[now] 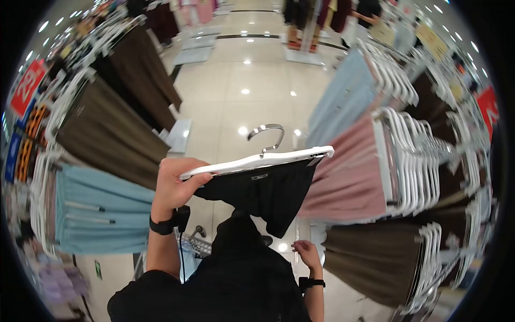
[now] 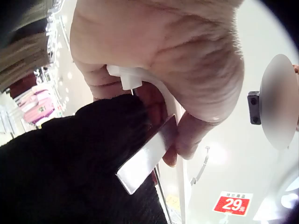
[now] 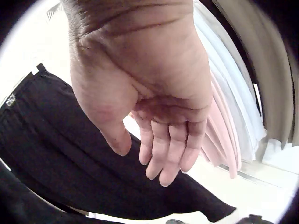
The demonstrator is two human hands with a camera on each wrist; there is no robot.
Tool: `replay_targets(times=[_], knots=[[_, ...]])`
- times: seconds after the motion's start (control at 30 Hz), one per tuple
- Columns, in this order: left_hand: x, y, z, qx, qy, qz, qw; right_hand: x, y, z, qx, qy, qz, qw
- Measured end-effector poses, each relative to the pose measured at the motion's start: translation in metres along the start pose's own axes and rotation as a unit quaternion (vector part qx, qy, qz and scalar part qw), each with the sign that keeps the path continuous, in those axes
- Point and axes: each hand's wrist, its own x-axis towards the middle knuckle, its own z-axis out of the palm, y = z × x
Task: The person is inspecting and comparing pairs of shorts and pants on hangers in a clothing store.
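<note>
My left hand [image 1: 179, 182] grips one end of a white hanger [image 1: 284, 156] with a silver hook [image 1: 268, 131], thumb along its near side. From the hanger a black garment [image 1: 279, 196] hangs by its waistband, which bears a small metal badge [image 1: 259, 176]. In the left wrist view a shiny metal clip [image 2: 147, 161] sticks out beside the thumb, next to the black cloth [image 2: 70, 158]. Lower down, my right hand [image 1: 308, 254] hangs loosely with its fingers a little curled and nothing in it. The right wrist view shows that palm [image 3: 145, 74] in front of the garment [image 3: 70, 144].
On my right, racks carry light blue [image 1: 343, 96], pink [image 1: 348, 172] and brown garments [image 1: 370, 252] on white hangers. To the left hang blue trousers [image 1: 102, 209] and brown garments [image 1: 107, 129]. A cart [image 1: 198, 247] stands by my legs. A tiled aisle [image 1: 244, 80] runs ahead.
</note>
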Motion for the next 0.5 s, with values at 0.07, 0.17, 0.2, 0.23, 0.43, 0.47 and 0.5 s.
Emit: replay_targets(times=[0.07, 0.17, 0.2, 0.23, 0.43, 0.47, 0.5], knots=[[-0.009, -0.009, -0.010, 0.027, 0.051, -0.010, 0.998, 0.013, 0.020, -0.006, 0.011, 0.007, 0.043, 0.999], [-0.017, -0.014, -0.030, 0.072, 0.112, -0.040, 0.990, 0.022, 0.089, -0.019, 0.042, 0.052, 0.123, 0.990], [-0.020, -0.016, -0.036, 0.096, 0.136, -0.056, 0.984, 0.024, 0.145, -0.030, 0.056, 0.078, 0.146, 0.985], [-0.023, -0.018, -0.042, 0.119, 0.159, -0.073, 0.977, 0.006, 0.127, -0.027, -0.046, 0.086, 0.149, 0.984], [-0.036, -0.022, -0.075, 0.179, 0.290, -0.141, 0.929, 0.051, 0.100, -0.055, -0.131, -0.014, 0.075, 0.988], [-0.039, -0.025, -0.079, 0.193, 0.317, -0.161, 0.915, 0.062, 0.092, -0.058, -0.132, -0.020, 0.074, 0.988], [-0.040, -0.028, -0.082, 0.207, 0.340, -0.180, 0.900, 0.072, 0.085, -0.059, -0.131, -0.024, 0.073, 0.988]])
